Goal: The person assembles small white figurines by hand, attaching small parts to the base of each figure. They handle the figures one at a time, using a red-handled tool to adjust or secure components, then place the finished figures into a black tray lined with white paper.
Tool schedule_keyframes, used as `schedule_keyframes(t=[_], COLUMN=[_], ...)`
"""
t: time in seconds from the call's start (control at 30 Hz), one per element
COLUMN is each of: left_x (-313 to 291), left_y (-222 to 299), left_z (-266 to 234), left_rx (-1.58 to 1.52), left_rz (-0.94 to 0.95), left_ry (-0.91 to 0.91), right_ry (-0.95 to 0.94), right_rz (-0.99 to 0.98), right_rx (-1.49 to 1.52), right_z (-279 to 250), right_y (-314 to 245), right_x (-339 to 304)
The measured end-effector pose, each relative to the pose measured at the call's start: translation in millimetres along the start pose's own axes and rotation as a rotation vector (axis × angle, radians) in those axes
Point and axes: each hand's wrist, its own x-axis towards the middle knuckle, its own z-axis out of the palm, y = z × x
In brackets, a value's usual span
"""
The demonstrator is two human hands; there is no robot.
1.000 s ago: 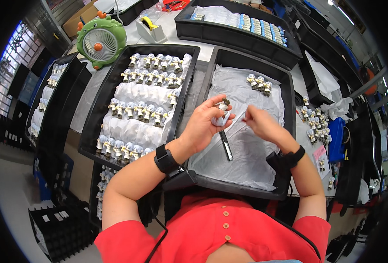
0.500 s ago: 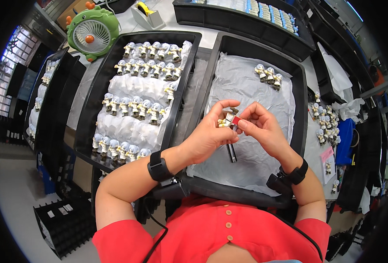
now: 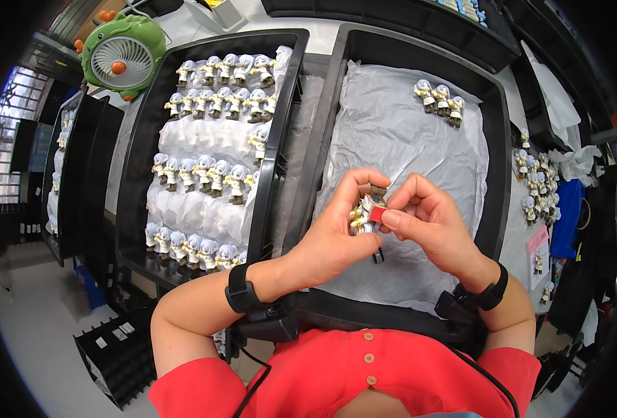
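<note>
Over the paper-lined black tray (image 3: 328, 90), my left hand (image 3: 333, 233) is closed around a small figurine (image 3: 358, 214) with white and gold clothing and a dark base end. My right hand (image 3: 437, 226) pinches a small flat red piece (image 3: 377, 214) between thumb and fingers, touching or almost touching the figurine's side. Fingers cover much of the figurine. Below the hands shows the end of a dark, slim stick-like tool (image 3: 378, 256); its upper part is hidden. A few similar figurines (image 3: 439, 101) lie at the tray's far right corner.
To the left, another black tray (image 3: 275, 139) holds rows of figurines on white padding. A green fan (image 3: 120, 57) stands at far left. On the right are a pile of figurines (image 3: 537, 184), a pink-topped card (image 3: 537, 244) and a blue object (image 3: 570, 209).
The whole view has shifted, so my hands appear lower and the trays have moved in the picture. Both hands keep their grips; the figurine is slightly turned, and less of the dark tool shows.
</note>
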Motion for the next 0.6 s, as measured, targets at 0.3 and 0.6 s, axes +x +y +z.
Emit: schedule_keyframes(t=[0.3,0.6], left_x=[1.0,-0.8], left_y=[-5.8,-5.2], left_z=[2.6,1.6], left_rx=[0.044,0.004], left_rz=[0.07,0.074], left_ry=[0.011,0.005], right_ry=[0.057,0.108], right_rz=[0.002,-0.069], right_rx=[0.067,0.029], right_z=[0.9,0.3], right_y=[2.3,2.4], right_x=[-3.0,-4.5])
